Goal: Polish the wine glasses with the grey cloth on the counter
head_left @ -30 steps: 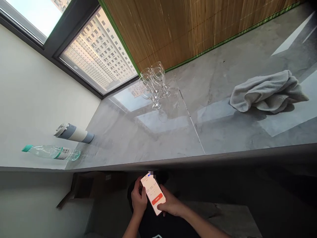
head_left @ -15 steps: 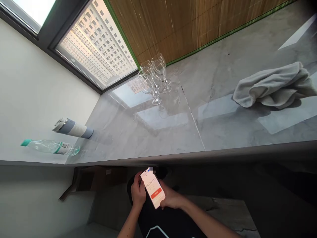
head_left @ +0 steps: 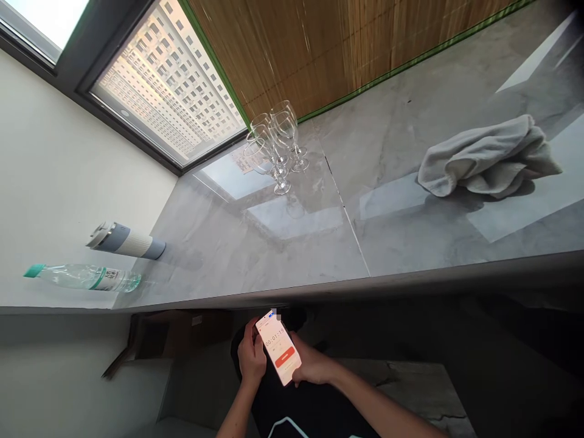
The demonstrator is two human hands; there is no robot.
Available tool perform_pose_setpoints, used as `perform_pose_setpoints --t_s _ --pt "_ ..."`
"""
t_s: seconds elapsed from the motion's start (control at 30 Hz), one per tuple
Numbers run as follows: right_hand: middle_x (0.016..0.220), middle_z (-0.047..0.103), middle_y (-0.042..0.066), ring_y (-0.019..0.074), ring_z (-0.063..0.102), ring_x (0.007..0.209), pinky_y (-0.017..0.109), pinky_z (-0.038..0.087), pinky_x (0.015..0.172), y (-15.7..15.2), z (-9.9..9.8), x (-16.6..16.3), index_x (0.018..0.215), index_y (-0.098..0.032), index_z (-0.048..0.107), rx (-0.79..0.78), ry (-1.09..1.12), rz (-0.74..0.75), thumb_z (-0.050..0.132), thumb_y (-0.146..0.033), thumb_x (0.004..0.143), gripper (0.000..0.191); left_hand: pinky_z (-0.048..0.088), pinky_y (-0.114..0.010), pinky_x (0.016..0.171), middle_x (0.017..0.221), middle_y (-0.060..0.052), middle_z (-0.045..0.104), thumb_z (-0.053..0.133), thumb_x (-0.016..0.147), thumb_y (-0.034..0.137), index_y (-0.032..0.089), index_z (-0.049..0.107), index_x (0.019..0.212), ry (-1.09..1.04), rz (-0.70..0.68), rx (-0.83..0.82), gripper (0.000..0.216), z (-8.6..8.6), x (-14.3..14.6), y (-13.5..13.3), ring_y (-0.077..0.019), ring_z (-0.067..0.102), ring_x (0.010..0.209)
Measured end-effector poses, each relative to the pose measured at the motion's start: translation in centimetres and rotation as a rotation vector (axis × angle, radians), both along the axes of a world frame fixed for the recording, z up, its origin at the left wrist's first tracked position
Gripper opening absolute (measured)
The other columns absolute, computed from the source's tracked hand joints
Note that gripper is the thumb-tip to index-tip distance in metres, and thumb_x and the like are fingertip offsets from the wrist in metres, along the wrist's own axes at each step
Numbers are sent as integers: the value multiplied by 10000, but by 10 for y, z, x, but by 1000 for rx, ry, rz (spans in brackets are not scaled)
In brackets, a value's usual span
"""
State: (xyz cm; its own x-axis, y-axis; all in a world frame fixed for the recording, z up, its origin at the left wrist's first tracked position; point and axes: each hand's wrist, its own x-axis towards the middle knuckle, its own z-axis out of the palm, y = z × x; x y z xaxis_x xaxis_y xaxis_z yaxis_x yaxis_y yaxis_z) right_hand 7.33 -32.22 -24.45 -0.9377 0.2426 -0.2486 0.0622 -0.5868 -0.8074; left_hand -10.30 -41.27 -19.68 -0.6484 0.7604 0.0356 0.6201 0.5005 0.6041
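A lit smartphone [head_left: 279,350] rests between my two hands, below the front edge of the counter and above my lap. Its screen shows a running time and a red button. My left hand [head_left: 252,356] grips the phone's left side, with the thumb along its edge. From the other side, my right hand [head_left: 312,364] closes around the phone's lower right edge; some of its fingers are hidden behind it. On the grey marbled counter [head_left: 301,255] beyond stand several stemmed glasses [head_left: 276,146], clustered near the window corner. A crumpled grey cloth [head_left: 488,159] lies farther right.
At the counter's left end stand a blue and white tumbler [head_left: 130,241] and a clear plastic bottle [head_left: 84,277] with a green cap. A bamboo blind [head_left: 347,48] borders the counter's back. Below the counter sits a brown cardboard box [head_left: 182,334].
The time on the phone screen has advanced. The view has shifted slightly, so the counter things appear a little farther left. Both hands keep their hold on the phone.
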Motion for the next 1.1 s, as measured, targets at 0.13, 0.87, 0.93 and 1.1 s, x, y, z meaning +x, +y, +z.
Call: perform_pose_setpoints --t_s 0.13,0.87,0.93,1.1 --pt "1053 576 24 206 606 834 265 521 547 -1 1 -1 1159 -218 458 -40 -7 0 680 -27 488 732 533 -358 797 1029 -84 752 470 863 291 181 566 1259 15 -4 -31 422 -1 -2 -1 -259 709 920" --pt "1035 583 21 185 624 773 291 542 555 0 4 0 1144 -213 449 -65 -21 6 727 -57 498 721 531 -346 787 1034 -85 746 463 879 319 178 557 1270 29 -13 -33 427 -2 -2 -1 -255 707 912" --pt "1050 585 28 192 627 784 300 546 562 0 5 0 1155 -212 450 -62 -20 6 721 -57 497 728 531 -341 778 1025 -82 746 467 872 316 180 562 1266 26 -7 -35 427 -2 -2 -1 -253 708 900" --pt "1034 583 25 195 620 800 249 511 512 2 6 1 1156 -209 447 -52 -17 -7 721 -58 494 732 528 -338 766 1004 -79 750 478 864 304 177 567 1268 30 -1 -39 433 -1 -1 -1 -251 709 878"
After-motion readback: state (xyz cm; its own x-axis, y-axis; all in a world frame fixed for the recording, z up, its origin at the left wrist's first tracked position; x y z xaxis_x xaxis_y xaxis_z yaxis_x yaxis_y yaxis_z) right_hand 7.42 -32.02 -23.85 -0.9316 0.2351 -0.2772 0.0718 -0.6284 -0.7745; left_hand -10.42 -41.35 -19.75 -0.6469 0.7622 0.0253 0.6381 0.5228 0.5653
